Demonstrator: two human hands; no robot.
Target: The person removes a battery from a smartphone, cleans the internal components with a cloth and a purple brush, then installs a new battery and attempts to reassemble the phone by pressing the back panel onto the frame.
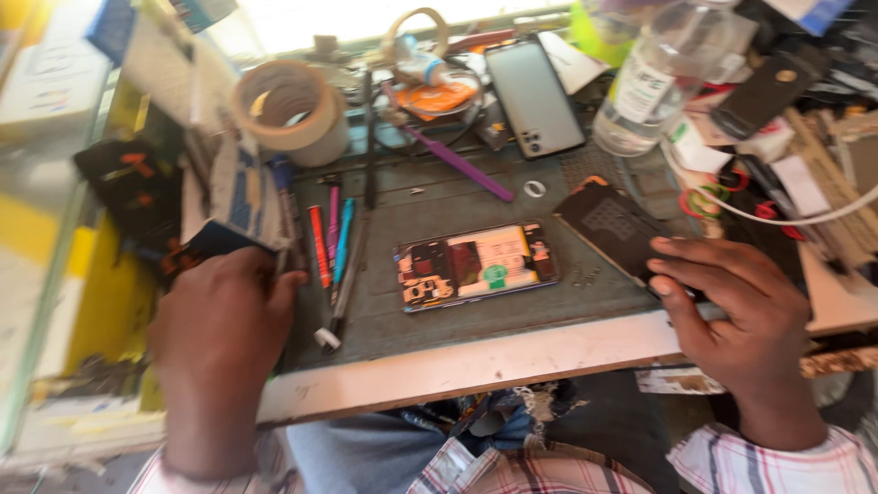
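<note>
An opened phone (476,265) with its inner parts showing lies flat in the middle of the grey work mat (412,206). My left hand (219,338) rests at the mat's left edge, fingertips by a row of screwdrivers and pens (334,252); whether it grips one I cannot tell. My right hand (741,311) lies palm down at the mat's right edge, fingers touching a dark flat phone part (608,224). Both hands are apart from the opened phone.
A roll of masking tape (293,110) stands at the back left. A second phone (533,96) lies face down at the back, with a clear plastic bottle (658,78) to its right. A purple tool (457,163), cables and small parts crowd the right side. The table's pale front edge (476,361) runs below.
</note>
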